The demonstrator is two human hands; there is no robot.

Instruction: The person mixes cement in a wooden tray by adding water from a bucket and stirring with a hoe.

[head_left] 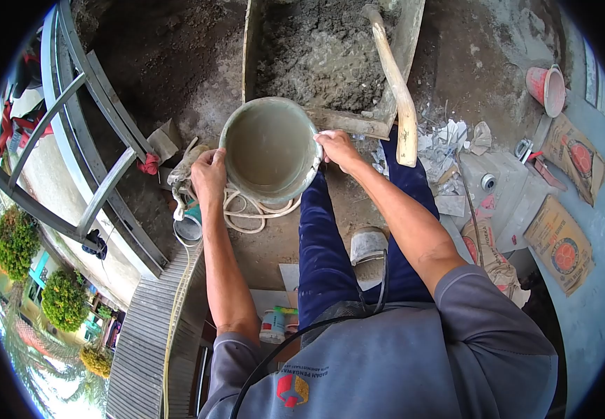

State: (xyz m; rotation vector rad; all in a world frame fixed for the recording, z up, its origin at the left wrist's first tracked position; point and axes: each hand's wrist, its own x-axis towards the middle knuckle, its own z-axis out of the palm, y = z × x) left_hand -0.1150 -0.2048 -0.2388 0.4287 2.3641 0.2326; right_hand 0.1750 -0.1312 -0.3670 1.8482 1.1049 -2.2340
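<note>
Between my two hands is a round bucket (231,167) with murky grey-brown water (269,143) inside. My left hand (209,174) is closed on the left side of its rim. On the right side, my right hand (339,148) pinches the rim. Just beyond the bucket lies a mixing trough (348,123) with wet grey mortar (316,56) in it. A wooden-handled tool (395,77) leans over the trough's right side, its head sunk in the mortar.
A pale hose (253,222) coils below the bucket. Metal ladder-like framing (100,140) stands at the left. On the right are a red bucket (545,89), paper cement bags (561,244) and broken rubble (449,140). A small bucket (369,246) stands between my legs.
</note>
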